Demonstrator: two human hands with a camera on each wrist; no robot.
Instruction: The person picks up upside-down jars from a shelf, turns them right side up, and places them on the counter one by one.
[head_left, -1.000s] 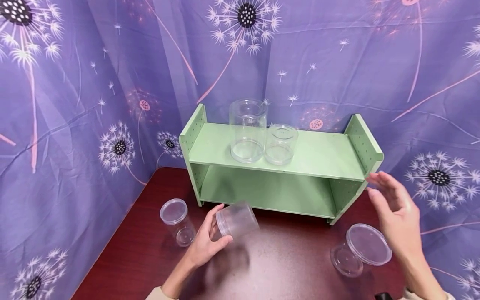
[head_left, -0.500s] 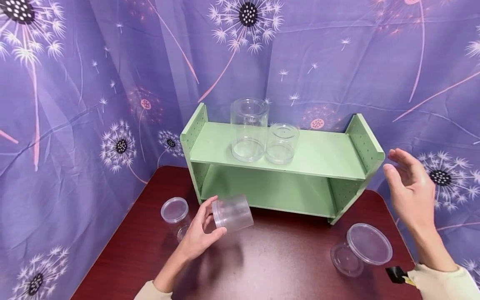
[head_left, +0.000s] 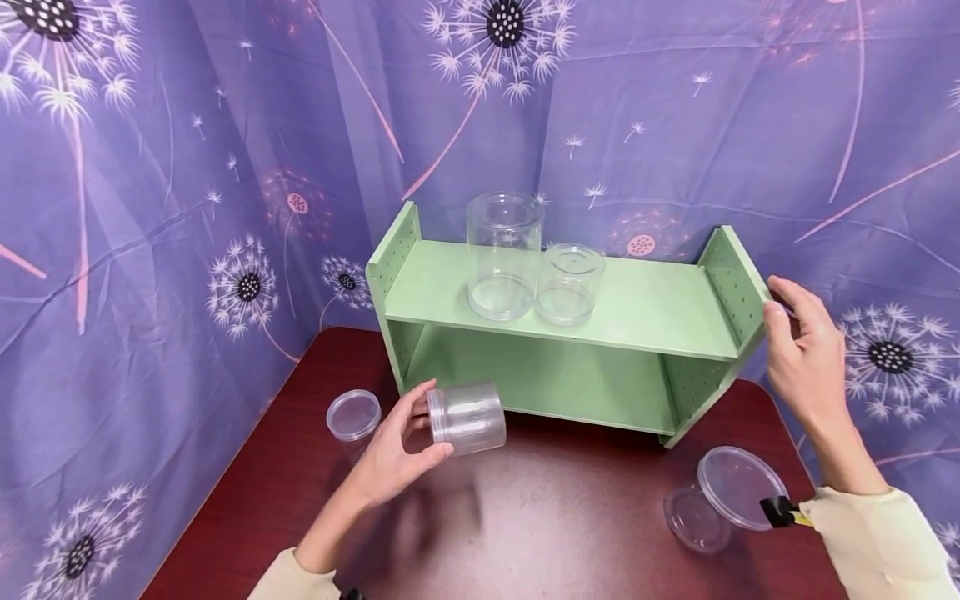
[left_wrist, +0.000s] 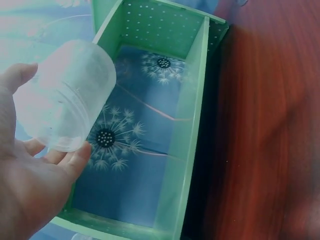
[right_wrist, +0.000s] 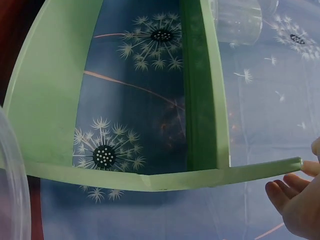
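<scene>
My left hand [head_left: 393, 454] holds a clear plastic jar [head_left: 474, 419] by its ridged end, between thumb and fingers. The jar lies nearly sideways in the air over the table, in front of the shelf. In the left wrist view the same jar [left_wrist: 67, 95] looks hazy against the shelf behind. At the right, my right hand [head_left: 810, 358] is at the upper front corner of the green shelf's [head_left: 645, 312] side panel. The right wrist view has a finger touching the panel's end [right_wrist: 287, 166], the other fingers relaxed beside it.
On the upper board stand a tall clear jar [head_left: 506, 258] and a shorter one [head_left: 570, 283]. A lidded clear jar [head_left: 354, 415] stands left on the dark red table [head_left: 570, 517], partly behind my left hand. At right is a clear container with a wide round top [head_left: 738, 483].
My right hand has gone up from beside the shelf's right end, swung outward, then come back to the side panel's corner. The jar in my left hand has shifted slightly left and up.
</scene>
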